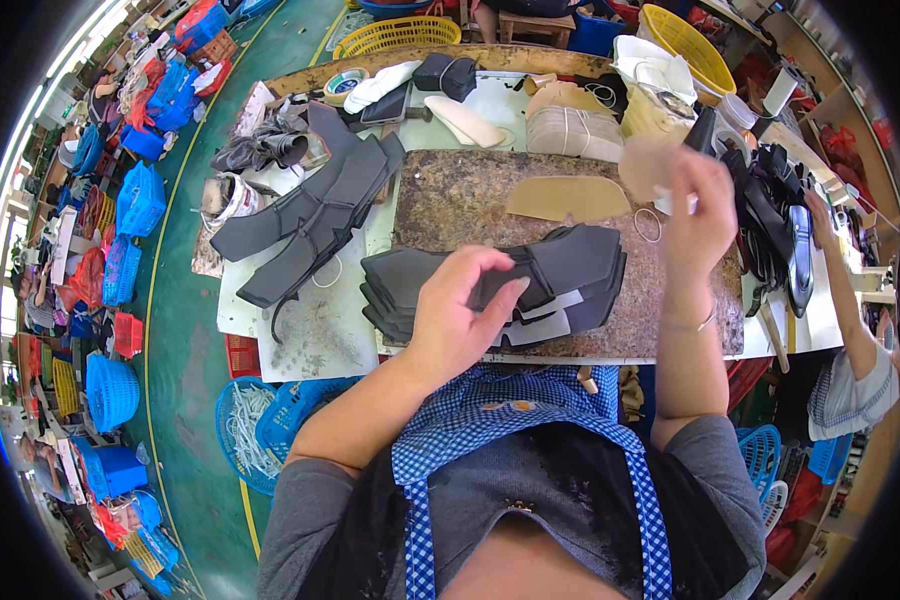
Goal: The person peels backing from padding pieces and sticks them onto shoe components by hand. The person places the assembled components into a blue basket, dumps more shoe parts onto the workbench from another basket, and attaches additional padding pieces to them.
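- A black shirt [580,485] is showing short grey sleeves [305,510].
- A blue-and-white checked apron [560,400] is hanging from straps [656,530].
- A bracelet [709,322] is circling the right wrist [686,305].

At the frame's centre we see dark grey pieces [580,262] and a mottled brown board [440,190]; a tan sheet [568,198] upper centre, a blue-and-white checked apron [530,432] lower centre, green floor [187,400] left.

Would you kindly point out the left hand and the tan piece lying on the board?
Left hand [454,316], head view: middle of its back, toward the thumb.
Tan piece [567,199], head view: middle of its upper face.
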{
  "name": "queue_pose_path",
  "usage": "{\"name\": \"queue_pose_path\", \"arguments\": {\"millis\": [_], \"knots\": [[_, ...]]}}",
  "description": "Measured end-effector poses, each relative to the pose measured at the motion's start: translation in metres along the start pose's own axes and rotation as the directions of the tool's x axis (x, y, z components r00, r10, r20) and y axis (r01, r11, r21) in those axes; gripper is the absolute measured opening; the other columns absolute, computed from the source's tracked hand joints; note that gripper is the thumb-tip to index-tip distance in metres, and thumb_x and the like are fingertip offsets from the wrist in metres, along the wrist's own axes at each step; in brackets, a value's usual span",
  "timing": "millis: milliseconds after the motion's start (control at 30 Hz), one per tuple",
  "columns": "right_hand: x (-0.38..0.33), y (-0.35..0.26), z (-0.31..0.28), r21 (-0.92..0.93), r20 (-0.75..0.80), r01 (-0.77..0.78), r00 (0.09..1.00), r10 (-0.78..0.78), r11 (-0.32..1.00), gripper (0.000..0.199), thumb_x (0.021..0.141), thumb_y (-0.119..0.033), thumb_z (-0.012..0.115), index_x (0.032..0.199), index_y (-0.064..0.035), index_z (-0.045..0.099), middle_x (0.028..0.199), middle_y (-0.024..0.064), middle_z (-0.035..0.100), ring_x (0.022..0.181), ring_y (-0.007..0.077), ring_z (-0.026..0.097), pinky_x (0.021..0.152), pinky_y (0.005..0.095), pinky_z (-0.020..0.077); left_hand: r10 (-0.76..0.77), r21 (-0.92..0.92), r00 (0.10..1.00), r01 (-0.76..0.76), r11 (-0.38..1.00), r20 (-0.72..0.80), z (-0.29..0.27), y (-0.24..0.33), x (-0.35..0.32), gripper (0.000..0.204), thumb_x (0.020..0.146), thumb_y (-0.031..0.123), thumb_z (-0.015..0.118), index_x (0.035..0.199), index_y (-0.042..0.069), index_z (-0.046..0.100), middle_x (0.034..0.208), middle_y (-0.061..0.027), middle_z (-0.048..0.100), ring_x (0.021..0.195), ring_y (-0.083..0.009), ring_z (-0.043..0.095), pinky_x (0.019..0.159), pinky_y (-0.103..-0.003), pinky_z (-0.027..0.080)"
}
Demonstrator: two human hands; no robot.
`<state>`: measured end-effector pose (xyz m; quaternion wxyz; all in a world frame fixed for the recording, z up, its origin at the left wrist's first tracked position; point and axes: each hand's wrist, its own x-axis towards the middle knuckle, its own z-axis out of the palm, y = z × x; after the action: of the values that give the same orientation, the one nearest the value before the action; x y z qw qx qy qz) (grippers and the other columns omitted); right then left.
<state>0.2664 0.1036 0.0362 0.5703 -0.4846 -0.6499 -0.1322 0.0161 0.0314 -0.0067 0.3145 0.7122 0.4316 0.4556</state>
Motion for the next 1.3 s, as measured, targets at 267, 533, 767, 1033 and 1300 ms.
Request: {"name": "queue_pose_path", "arguments": {"millis": [267,533,767,1033,1300], "knots": [[-0.049,-0.064,0.027,0.382,0.184,0.093,0.967,-0.174,0.92,0.021,0.076,0.005,0.067,0.096,0.0002,0.068,0.089,0.0122,0.064,0.075,0.0249,0.062,0.063,0.0319,0.0502,-0.222,-0.744,0.974,0.121,0.657,-0.038,0.038,0.013,0.036,0.011,0.095,0.008,0.058,0.103,0.0,0.056,0.093,-0.0015,0.061,0.087,-0.006,0.058,0.078,-0.021,0.048],[-0.029,-0.068,0.011,0.53,0.385,-0.079,0.91,-0.156,0.844,0.019,0.075,0.002,0.07,0.093,-0.0004,0.069,0.09,0.0103,0.067,0.075,0.0244,0.066,0.065,0.0305,0.0528,0.027,-0.246,0.982,-0.073,0.967,-0.186,0.018,0.016,0.02,0.01,0.091,0.005,0.061,0.098,-0.002,0.062,0.079,-0.0097,0.063,0.069,-0.0145,0.059,0.063,-0.027,0.047],[-0.021,-0.085,0.002,0.44,0.392,0.042,0.89,-0.234,0.897,0.014,0.072,0.002,0.071,0.086,-0.001,0.07,0.08,0.0109,0.069,0.071,0.0235,0.068,0.063,0.0293,0.0547,0.271,0.118,0.93,-0.249,0.961,-0.249,0.015,0.03,0.015,0.008,0.087,-0.003,0.06,0.094,-0.003,0.06,0.075,-0.0148,0.06,0.062,-0.029,0.059,0.057,-0.032,0.047],[-0.049,-0.091,0.014,0.621,0.633,-0.726,0.687,0.358,0.295,0.008,0.085,-0.001,0.059,0.091,0.0017,0.064,0.087,0.0113,0.069,0.08,0.0186,0.067,0.073,0.0296,0.0535,0.487,0.283,0.853,-0.429,0.858,-0.184,0.009,0.027,0.021,0.003,0.086,-0.002,0.058,0.087,-0.001,0.056,0.075,-0.0137,0.061,0.063,-0.0272,0.059,0.059,-0.033,0.048],[-0.08,-0.032,-0.006,0.172,0.985,-0.671,0.121,0.121,-0.721,0.018,0.097,-0.015,0.046,0.104,-0.0027,0.058,0.094,0.0098,0.064,0.087,0.0208,0.065,0.079,0.038,0.0537,-0.196,-0.935,0.958,0.256,0.246,0.21,-0.023,0.012,0.007,0.022,0.093,0.017,0.047,0.074,0.009,0.041,0.072,-0.0038,0.051,0.068,-0.0156,0.055,0.062,-0.027,0.051]]}}
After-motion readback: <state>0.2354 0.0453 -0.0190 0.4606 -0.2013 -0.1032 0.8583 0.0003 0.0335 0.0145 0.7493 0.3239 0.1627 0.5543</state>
